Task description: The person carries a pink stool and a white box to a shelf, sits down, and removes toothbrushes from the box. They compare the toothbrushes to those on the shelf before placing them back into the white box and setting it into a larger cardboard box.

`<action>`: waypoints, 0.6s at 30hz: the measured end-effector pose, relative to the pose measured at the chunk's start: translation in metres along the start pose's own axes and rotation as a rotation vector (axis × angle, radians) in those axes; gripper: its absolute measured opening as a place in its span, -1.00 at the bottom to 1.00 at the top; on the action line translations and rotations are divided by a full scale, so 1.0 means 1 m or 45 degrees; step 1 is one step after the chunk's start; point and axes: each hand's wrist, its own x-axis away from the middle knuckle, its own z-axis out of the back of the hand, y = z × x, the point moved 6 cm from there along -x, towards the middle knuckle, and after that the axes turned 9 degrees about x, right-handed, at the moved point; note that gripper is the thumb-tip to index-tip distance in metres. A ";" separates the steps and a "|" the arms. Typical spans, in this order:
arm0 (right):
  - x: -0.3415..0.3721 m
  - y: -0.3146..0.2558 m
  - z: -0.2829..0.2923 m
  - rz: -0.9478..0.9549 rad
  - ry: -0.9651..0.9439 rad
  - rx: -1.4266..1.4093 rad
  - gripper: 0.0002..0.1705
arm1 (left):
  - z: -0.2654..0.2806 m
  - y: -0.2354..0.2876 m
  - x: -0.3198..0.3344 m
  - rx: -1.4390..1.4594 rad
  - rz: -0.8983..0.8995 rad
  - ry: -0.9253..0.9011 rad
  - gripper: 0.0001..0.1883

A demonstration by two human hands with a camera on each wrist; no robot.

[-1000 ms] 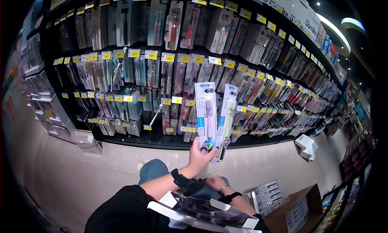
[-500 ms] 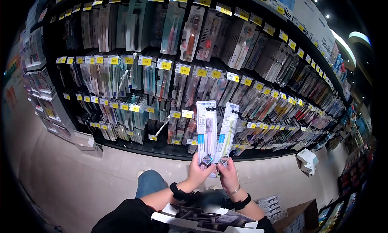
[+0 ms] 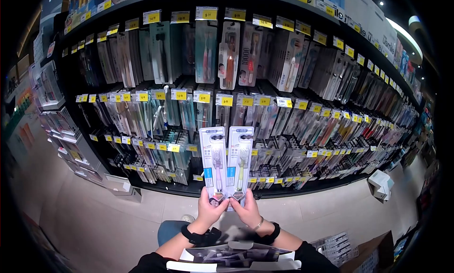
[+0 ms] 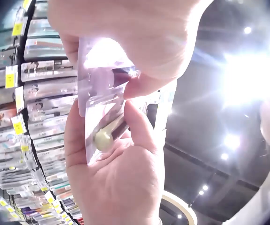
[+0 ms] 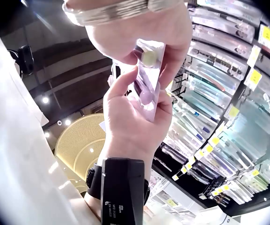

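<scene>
Two packaged toothbrushes stand upright side by side in the head view. My left hand (image 3: 210, 211) pinches the lower end of the pack with the purple brush (image 3: 217, 171). The lower end of the pack with the green brush (image 3: 240, 171) is gripped by my right hand (image 3: 246, 212). The thumbs nearly meet between the packs. Seen in the left wrist view, the right hand (image 4: 118, 180) has the green-ended pack (image 4: 104, 136) between thumb and fingers. In the right wrist view the left hand (image 5: 132, 126) curls round the purple-ended pack (image 5: 146, 96).
A shelf wall of hanging toothbrush packs (image 3: 205, 53) fills the background. An open white box (image 3: 236, 264) with packs inside is close to my body. On the floor are a brown carton (image 3: 373, 254), clear trays (image 3: 338, 248) and a white box (image 3: 380, 184).
My right hand has come up from below and taken hold of the green brush's pack. Both packs have moved left and lower in the head view and are now straighter and more level.
</scene>
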 end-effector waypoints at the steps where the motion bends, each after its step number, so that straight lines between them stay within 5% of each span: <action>1: -0.002 -0.006 -0.007 0.007 -0.033 -0.005 -0.67 | 0.008 0.001 -0.001 -0.030 0.019 0.000 -0.59; 14: 0.010 -0.070 -0.088 0.176 -0.381 -0.191 -0.67 | 0.085 0.076 0.031 -0.237 -0.037 0.176 -0.45; 18: 0.021 -0.070 -0.104 0.174 -0.487 -0.232 -0.64 | 0.096 0.097 0.048 -0.262 -0.237 0.314 -0.50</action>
